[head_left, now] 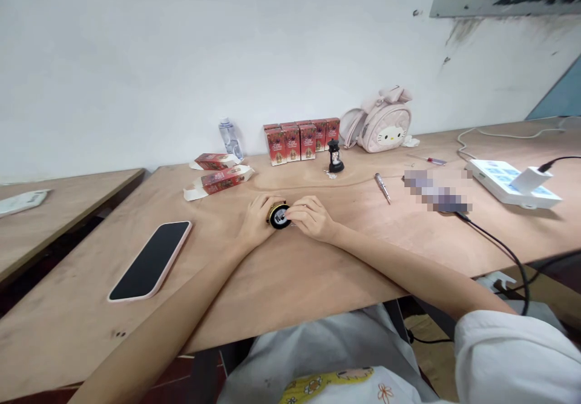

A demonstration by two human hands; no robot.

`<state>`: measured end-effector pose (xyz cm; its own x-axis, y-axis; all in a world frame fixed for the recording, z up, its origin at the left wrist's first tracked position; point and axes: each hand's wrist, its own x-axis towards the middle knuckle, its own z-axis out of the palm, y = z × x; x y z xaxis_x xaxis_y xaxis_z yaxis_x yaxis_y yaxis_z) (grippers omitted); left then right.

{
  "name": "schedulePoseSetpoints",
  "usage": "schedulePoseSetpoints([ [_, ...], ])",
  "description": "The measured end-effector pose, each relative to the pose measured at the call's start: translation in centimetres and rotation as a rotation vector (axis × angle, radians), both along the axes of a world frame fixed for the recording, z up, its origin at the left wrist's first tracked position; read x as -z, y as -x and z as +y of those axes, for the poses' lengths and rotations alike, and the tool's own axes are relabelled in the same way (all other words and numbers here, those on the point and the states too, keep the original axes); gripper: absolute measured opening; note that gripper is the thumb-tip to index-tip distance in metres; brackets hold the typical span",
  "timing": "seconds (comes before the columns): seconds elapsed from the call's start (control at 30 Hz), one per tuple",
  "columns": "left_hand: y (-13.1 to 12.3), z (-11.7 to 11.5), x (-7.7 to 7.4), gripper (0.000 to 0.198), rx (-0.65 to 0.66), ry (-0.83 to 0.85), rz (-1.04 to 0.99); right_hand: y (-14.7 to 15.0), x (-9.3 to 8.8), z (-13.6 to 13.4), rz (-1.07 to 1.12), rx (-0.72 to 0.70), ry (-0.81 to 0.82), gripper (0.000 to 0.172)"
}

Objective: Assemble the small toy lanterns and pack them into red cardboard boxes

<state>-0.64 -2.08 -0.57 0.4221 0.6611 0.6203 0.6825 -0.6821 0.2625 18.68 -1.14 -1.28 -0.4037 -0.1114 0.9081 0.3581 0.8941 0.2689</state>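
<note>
My left hand (259,220) is wrapped round a small lantern ornament (273,222), gold at the rim and dark underneath. It lies tipped so that its round base, with a pale middle, faces me. The fingers of my right hand (313,217) are pinched together over the base's right side. Whatever lies between those fingertips is hidden or too small to name. Beyond my hands stands a black lantern ornament (334,157), upright. Two opened red boxes (226,178) lie to the left behind my left hand. A small screwdriver (382,188) rests to the right.
Several red boxes (293,143) stand by the wall, near a water bottle (230,139) and a pink bag (385,126). A phone (152,261) lies at left. A power strip (511,183), another screwdriver (433,160) and a cabled phone (436,192) occupy the right.
</note>
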Motion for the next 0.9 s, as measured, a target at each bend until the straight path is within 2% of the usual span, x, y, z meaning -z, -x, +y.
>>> schedulePoseSetpoints([
  [0.2, -0.37, -0.41, -0.19, 0.030, -0.051, 0.017, 0.052, 0.22, -0.28, -0.50, -0.020, 0.094, -0.035, 0.015],
  [0.43, -0.46, -0.55, -0.19, 0.031, -0.080, 0.019, 0.098, 0.16, 0.01, -0.21, -0.026, 0.130, -0.044, 0.009],
  [0.8, -0.51, -0.65, -0.49, 0.030, -0.136, 0.037, 0.142, -0.14, 0.25, -0.26, -0.089, 0.242, 0.134, 0.010],
  [0.9, -0.54, -0.66, -0.55, 0.031, -0.159, 0.040, 0.149, -0.08, 0.20, -0.28, -0.096, 0.275, 0.103, 0.012],
])
